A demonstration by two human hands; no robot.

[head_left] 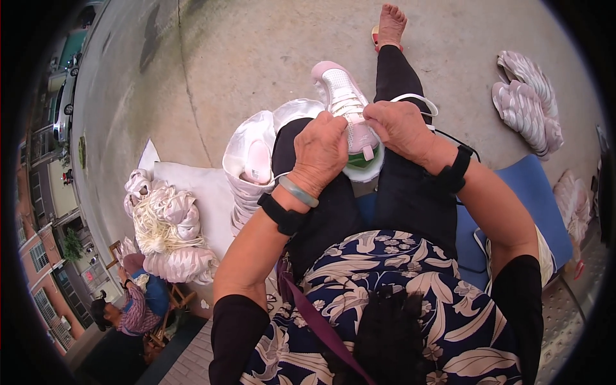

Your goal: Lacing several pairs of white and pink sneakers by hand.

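Gripping pink shoe (346, 106) w/ both fists, left hand (319, 152), right hand (399, 128), bare concrete (256, 51) ahead

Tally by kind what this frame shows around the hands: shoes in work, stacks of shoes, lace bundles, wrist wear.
Pink shoe held on lap by left hand and right hand: 1
Stacks of shoes: 3 (beside knee, left, upper right)
White lace bundle: 1
Black wristbands: 2
Green bangle: 1
Total: 8

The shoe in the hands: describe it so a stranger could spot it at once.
Start at the person's lap in black trousers. Both hands, left hand and right hand, grip a pale pink shoe with white laces. Unlike the stacked shoes beside it, it points toe-up.
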